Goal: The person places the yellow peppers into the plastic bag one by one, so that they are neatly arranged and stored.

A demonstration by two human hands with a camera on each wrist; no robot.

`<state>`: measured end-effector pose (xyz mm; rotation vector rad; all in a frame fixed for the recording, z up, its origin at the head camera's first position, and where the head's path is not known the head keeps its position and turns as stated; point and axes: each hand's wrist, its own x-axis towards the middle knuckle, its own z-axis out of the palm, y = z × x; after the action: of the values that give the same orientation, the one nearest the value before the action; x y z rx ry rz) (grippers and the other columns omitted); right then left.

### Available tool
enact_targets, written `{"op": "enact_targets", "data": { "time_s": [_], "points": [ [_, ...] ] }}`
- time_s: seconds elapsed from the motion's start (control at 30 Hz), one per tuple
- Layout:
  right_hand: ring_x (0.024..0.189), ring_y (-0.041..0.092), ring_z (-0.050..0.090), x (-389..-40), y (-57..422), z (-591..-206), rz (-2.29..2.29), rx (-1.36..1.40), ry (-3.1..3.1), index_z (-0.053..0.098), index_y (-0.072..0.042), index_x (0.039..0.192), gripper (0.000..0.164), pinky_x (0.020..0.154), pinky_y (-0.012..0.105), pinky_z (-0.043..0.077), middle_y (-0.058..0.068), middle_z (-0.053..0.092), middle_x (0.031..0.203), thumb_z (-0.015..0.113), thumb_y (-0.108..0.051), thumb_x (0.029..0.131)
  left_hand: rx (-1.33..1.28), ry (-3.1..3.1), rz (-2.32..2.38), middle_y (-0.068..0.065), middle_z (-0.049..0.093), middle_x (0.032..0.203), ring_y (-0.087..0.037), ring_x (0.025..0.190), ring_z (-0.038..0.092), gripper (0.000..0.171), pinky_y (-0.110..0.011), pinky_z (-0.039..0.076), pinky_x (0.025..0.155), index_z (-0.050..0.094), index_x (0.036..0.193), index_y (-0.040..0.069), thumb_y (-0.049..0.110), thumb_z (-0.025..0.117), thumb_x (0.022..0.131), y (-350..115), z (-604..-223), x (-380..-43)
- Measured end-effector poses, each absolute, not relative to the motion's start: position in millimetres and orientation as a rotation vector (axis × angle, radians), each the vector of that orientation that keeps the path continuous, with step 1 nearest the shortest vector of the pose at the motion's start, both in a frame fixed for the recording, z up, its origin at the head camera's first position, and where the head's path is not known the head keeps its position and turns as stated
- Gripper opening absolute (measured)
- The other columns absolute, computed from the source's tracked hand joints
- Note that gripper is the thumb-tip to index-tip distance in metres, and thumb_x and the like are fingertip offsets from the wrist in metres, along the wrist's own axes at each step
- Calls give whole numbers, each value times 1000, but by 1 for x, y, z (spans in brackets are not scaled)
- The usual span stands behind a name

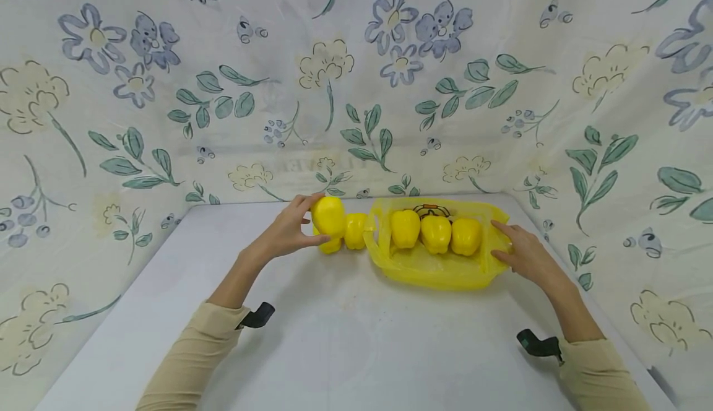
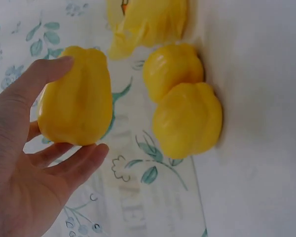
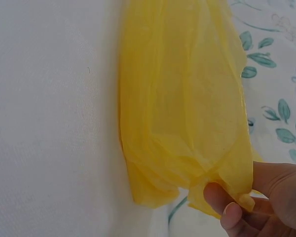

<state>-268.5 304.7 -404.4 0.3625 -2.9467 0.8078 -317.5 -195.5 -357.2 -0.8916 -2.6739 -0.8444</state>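
Left hand (image 1: pixel 286 230) gripped a bell pepper (image 1: pixel 328 216); off rightward, the right hand (image 1: pixel 526 251) pinched a plastic bag (image 1: pixel 431 275), prolly to hold it open.

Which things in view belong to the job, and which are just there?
In the job:
- held yellow pepper, in the left hand
- two loose peppers beside the bag
- three bagged peppers
- yellow bag, pinched by the right hand

Just there:
- white table
- floral cloth
- black device at the left cuff
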Motion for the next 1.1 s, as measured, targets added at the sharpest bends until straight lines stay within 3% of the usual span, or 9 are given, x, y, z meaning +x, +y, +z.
{"op": "enact_targets", "data": {
  "time_s": [0.2, 0.63, 0.87, 1.1],
  "points": [
    [63, 16, 58, -269, 304, -405, 792, 374, -2940, 33, 3, 148, 66, 53, 25, 56, 40, 41, 134, 65, -13, 93, -970, -2643, -882, -13, 48, 134, -27, 119, 53, 90, -40, 56, 96, 35, 151, 10, 33, 83, 78, -173, -351, -317],
    [67, 17, 58, -267, 300, -402, 809, 336, -2978, 31, 2, 149, 68, 57, 28, 58, 39, 39, 136, 66, -14, 93, -1164, -2668, -837, -7, 47, 138, -23, 117, 53, 89, -43, 53, 99, 33, 152, 24, 41, 80, 79, -97, -350, -320],
    [66, 17, 58, -266, 300, -401, 793, 347, -2966, 32, 3, 148, 67, 57, 28, 58, 39, 41, 134, 66, -13, 92, -1265, -2720, -770, -7, 42, 147, -21, 126, 49, 92, -38, 48, 106, 31, 153, 20, 43, 80, 79, -58, -359, -320],
    [65, 17, 59, -265, 300, -401, 788, 357, -2953, 33, 4, 148, 67, 56, 27, 57, 40, 41, 134, 66, -12, 92, -1349, -2764, -714, -6, 44, 148, -20, 125, 49, 92, -36, 48, 106, 30, 154, 20, 47, 77, 80, -26, -364, -324]
  ]
}}
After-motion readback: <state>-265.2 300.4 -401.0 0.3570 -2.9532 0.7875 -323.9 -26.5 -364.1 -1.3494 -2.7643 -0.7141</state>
